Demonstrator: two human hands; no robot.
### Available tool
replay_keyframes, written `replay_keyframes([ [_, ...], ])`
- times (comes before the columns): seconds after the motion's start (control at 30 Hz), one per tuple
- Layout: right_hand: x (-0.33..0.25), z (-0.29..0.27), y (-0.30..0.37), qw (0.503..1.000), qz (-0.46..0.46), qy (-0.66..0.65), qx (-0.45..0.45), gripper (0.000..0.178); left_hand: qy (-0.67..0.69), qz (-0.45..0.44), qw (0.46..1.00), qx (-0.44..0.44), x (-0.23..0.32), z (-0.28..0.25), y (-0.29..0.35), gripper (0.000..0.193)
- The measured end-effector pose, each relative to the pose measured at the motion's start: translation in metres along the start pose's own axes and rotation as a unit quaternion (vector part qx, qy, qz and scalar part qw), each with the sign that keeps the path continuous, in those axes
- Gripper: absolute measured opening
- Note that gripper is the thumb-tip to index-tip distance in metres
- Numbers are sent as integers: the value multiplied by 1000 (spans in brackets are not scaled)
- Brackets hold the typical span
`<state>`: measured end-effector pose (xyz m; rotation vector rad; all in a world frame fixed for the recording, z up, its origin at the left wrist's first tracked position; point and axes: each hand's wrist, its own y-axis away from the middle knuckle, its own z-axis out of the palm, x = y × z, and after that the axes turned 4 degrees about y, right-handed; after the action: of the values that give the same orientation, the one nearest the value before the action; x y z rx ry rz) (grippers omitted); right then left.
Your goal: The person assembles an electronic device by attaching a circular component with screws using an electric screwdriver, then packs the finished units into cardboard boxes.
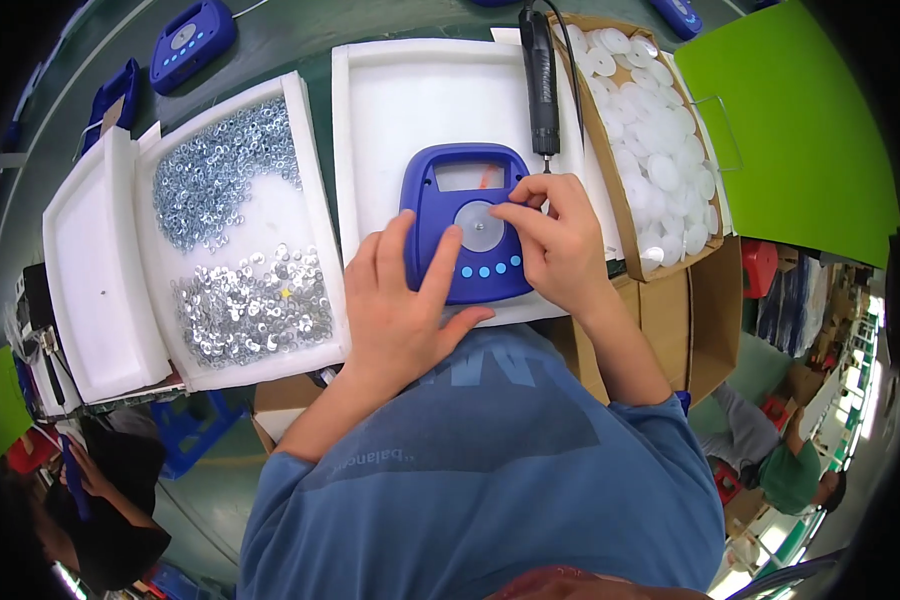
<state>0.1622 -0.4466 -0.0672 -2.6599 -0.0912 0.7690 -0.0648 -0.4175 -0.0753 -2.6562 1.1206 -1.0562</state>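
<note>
Resting the left hand (395, 305) on the case (440, 207) lying on the middle tray (380, 130), with fingers apart beside the disc (482, 238). Holding the right hand (565, 240) at the disc's upper right edge, with fingers close together; not being able to tell whether clamping on anything. Probably doing this well by keeping the disc flat and centred, pressing gently, and not letting the case slide. Seeing pale lettering (485, 370) on the shirt (490, 490); not making out any writing on the case.

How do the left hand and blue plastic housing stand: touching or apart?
Touching: in the head view, the left hand lays its index finger on the face of the blue plastic housing.
</note>
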Motion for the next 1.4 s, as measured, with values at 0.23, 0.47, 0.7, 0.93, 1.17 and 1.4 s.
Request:
replay_keyframes([
  [0.23,4,8,6,992,-84,90,-7,33,-97,26,995,0,2,13,-1,67],
  [0.47,7,11,7,986,-118,119,11,30,-116,43,992,11,4,18,-1,65],
  [0.7,2,5,4,983,-121,135,1,32,-113,33,992,-41,5,17,-1,60],
  [0.93,55,-29,-12,990,-16,98,100,28,-135,54,989,-16,2,19,1,56],
  [1.17,195,-78,-58,964,186,190,23,24,-105,60,993,9,3,20,-4,58],
  [1.4,122,-55,-93,984,51,168,23,21,-109,32,993,25,4,18,1,58],
])
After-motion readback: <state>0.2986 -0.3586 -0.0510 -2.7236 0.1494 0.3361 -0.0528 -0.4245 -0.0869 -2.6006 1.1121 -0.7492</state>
